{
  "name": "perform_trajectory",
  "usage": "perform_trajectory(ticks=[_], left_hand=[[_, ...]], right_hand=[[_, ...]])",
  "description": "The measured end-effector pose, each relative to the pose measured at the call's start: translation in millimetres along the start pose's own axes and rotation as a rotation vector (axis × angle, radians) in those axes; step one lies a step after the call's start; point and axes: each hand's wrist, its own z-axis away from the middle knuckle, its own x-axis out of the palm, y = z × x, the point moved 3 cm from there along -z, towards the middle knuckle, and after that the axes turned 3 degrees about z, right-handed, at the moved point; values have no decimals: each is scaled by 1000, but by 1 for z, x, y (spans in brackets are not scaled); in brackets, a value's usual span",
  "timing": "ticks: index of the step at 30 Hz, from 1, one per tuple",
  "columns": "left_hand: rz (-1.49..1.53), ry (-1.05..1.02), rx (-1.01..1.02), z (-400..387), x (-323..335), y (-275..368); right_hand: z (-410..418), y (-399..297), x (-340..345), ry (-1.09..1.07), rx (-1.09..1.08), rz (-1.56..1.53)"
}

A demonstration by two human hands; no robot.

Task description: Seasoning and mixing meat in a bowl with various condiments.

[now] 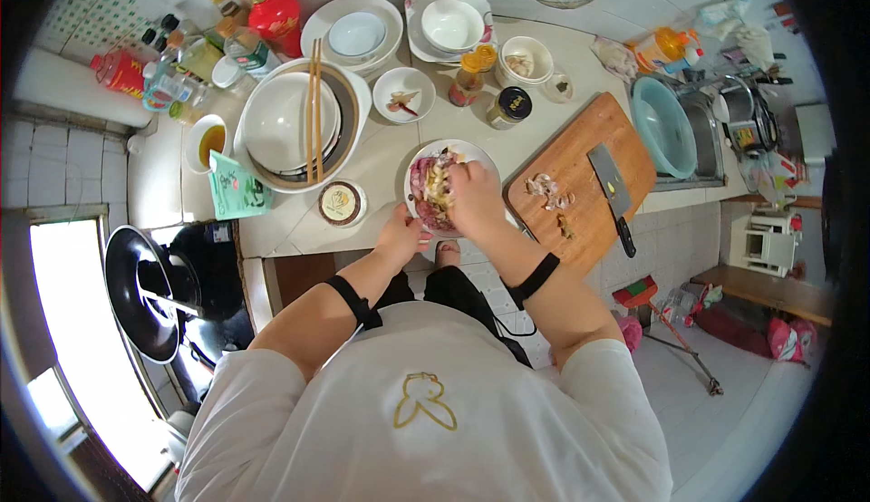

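Observation:
A white plate (pixel 488 170) before me, at the counter's front edge, holds raw sliced meat (pixel 429 211) topped with pale chopped pieces that look like garlic or ginger. My left hand (pixel 405 235) grips the plate's near left rim, thumb on the upper side and fingers lower down. Above the plate's right half is my right hand (pixel 477 197), fingers bent down into the food; their tips are hidden, so I cannot tell what they pinch. To the right, a wooden cutting board (pixel 578 155) carries a cleaver (pixel 610 179), garlic skins (pixel 547 191) and small brown scraps (pixel 564 225).
Left of the plate are a lidded jar (pixel 341 203), a green pouch (pixel 238 189) and stacked bowls with chopsticks (pixel 315 114) across them. Behind it stand a small bowl (pixel 404 94), a dark-lidded jar (pixel 510 107) and a sauce bottle (pixel 467 80). A blue basin (pixel 663 128) sits by the sink.

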Motion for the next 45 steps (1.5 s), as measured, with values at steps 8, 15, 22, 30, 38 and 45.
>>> perform_trajectory(ticks=[8, 15, 22, 30, 38, 45], left_hand=[[-9, -11, -45, 4, 2, 5], [-40, 68, -30, 7, 3, 5], [-15, 91, -55, 9, 4, 5], [5, 145, -19, 6, 6, 3], [10, 149, -27, 10, 7, 2], [27, 162, -15, 9, 8, 4]], right_hand=[[13, -14, 12, -224, -32, 121], [-10, 10, 24, -301, -72, -5], [-20, -5, -12, -247, -213, 84], [-41, -11, 18, -342, -265, 150], [-3, 20, -5, 20, -580, -55], [6, 29, 21, -130, -498, 189]])
